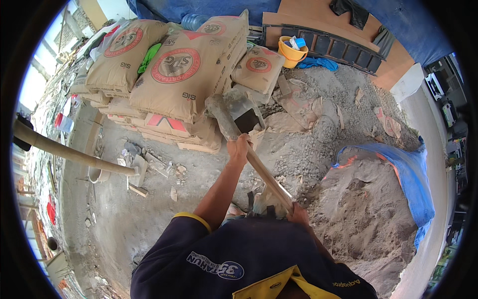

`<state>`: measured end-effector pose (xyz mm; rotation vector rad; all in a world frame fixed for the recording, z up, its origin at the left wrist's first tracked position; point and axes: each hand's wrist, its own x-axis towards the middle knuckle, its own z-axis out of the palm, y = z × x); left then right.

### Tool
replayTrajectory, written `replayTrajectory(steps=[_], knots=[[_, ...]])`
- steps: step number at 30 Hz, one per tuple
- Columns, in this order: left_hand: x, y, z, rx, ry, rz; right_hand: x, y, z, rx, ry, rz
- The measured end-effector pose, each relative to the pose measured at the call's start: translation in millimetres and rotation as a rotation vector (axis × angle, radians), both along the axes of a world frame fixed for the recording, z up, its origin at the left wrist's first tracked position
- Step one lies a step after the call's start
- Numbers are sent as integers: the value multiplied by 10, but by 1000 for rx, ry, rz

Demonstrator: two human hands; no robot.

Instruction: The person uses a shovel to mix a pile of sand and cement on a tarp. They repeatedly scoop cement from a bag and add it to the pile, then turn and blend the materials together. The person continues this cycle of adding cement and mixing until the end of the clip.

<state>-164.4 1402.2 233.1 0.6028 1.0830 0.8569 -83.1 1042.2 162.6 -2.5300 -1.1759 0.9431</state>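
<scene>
A long wooden-handled hoe (266,177) slants across the middle, its head end caked grey with cement. My left hand (239,148) is closed round the upper shaft, a little below the head. Close to my body, my right hand (298,214) is wrapped round the lower end of the handle. The hoe's head is up by the stacked cement bags (174,70), beside a grey box-like thing with a dark opening (247,121). How the head meets that thing is hard to tell. Part of my feet shows beneath the handle.
A sand heap (366,199) lies at right, edged by a blue tarp (413,184). Gravel (358,107) spreads behind it with torn paper bags. A yellow bucket (293,52) stands at the back. A bamboo pole (74,149) juts in at left, above scattered rubble.
</scene>
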Motion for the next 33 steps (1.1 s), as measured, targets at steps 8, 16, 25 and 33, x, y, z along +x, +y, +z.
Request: replayTrajectory(steps=[8,16,25,33], knots=[[634,698,-1012,-252,157,-130,319,537,-245,-84,14,-82],[1064,864,-1550,-407,281,-109,1150,874,-429,-292,184,-58],[1523,1279,-2210,-415,436,-70,1702,1175,-1794,-80,210,-58],[1579,1479,-3074,-315,721,-190,2003,1666,-2024,-252,217,-31]])
